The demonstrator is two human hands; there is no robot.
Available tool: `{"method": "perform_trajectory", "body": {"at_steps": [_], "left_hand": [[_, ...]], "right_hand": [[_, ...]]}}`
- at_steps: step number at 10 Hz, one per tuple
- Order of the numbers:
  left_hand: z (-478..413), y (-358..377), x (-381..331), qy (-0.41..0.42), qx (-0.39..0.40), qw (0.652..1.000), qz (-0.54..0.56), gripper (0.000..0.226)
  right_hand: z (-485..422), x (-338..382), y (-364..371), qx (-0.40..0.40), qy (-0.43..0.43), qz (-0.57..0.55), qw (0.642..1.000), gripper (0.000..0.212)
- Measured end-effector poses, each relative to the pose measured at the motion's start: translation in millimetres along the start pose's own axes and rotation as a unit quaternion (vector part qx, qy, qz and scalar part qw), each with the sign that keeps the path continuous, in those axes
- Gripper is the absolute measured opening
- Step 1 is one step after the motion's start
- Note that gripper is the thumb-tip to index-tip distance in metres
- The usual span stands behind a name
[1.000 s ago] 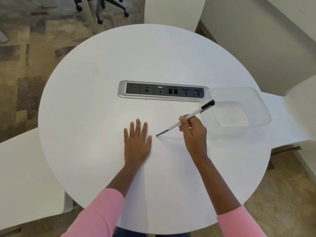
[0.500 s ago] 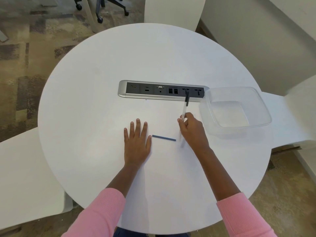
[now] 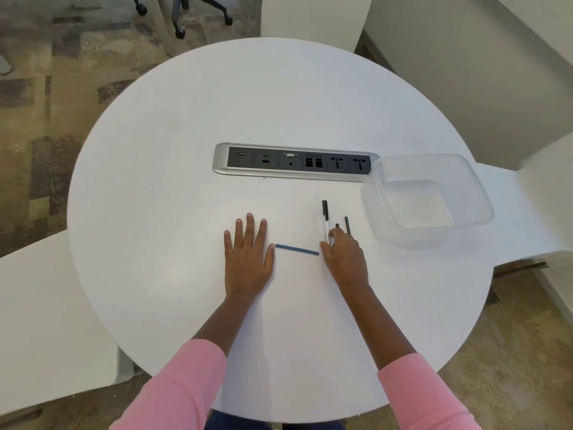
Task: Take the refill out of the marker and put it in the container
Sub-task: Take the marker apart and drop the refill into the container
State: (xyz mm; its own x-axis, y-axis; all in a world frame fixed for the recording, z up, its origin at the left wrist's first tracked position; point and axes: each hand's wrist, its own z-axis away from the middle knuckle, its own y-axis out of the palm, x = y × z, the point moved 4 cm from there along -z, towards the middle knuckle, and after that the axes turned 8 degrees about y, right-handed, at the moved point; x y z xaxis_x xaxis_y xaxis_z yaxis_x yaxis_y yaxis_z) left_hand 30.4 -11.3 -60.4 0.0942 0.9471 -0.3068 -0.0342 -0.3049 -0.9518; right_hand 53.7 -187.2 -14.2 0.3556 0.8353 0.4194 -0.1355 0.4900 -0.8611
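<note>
A thin blue refill [image 3: 297, 249] lies flat on the white round table [image 3: 186, 150], between my two hands. My left hand [image 3: 248, 256] rests palm down with its fingers spread, its thumb just left of the refill. My right hand [image 3: 344, 259] is low on the table at the refill's right end, with thumb and fingers closed on the lower end of the white marker [image 3: 325, 223]. The marker's black tip points away from me. The clear plastic container [image 3: 474, 193] stands empty at the right.
Two short black pieces [image 3: 347, 225] lie just past my right fingers, between the marker and the container. A silver and black socket strip [image 3: 294, 162] is set into the table's middle. White seats flank the table; an office chair base stands far back.
My right hand has come down toward the table, bringing the marker lower and flatter. Two short black pieces now show beside it. The refill and my left hand have stayed put.
</note>
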Motion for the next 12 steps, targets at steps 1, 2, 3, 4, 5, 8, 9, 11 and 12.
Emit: {"method": "perform_trajectory", "body": {"at_steps": [1,2,3,4,5,8,9,11,12], "left_hand": [[0,0,0,0.001,0.0,1.0,-0.001,0.053],[-1,0,0,0.0,0.002,1.0,-0.002,0.054],[0,0,0,-0.001,0.001,1.0,0.001,0.054],[-1,1,1,-0.001,0.006,1.0,-0.003,0.054],[-1,1,1,-0.001,0.006,1.0,-0.007,0.054],[-1,0,1,-0.001,0.007,1.0,-0.002,0.054],[-1,-1,1,0.001,0.004,1.0,0.004,0.053],[0,-3,0,0.003,0.005,1.0,0.008,0.052],[0,-4,0,0.001,0.008,1.0,0.008,0.052]], "right_hand": [[0,1,1,-0.005,-0.002,-0.006,1.0,0.021],[1,2,2,-0.008,-0.003,-0.009,1.0,0.022],[2,2,2,-0.012,0.0,-0.005,1.0,0.023],[7,6,0,-0.04,-0.027,0.01,0.999,0.027],[16,17,0,-0.077,-0.103,0.02,0.991,0.024],[31,37,16,-0.063,-0.211,0.038,0.975,0.008],[27,36,19,-0.061,-0.214,0.049,0.974,0.006],[21,32,25,-0.048,-0.228,0.084,0.969,0.013],[19,31,26,-0.029,-0.258,0.101,0.96,0.017]]}}
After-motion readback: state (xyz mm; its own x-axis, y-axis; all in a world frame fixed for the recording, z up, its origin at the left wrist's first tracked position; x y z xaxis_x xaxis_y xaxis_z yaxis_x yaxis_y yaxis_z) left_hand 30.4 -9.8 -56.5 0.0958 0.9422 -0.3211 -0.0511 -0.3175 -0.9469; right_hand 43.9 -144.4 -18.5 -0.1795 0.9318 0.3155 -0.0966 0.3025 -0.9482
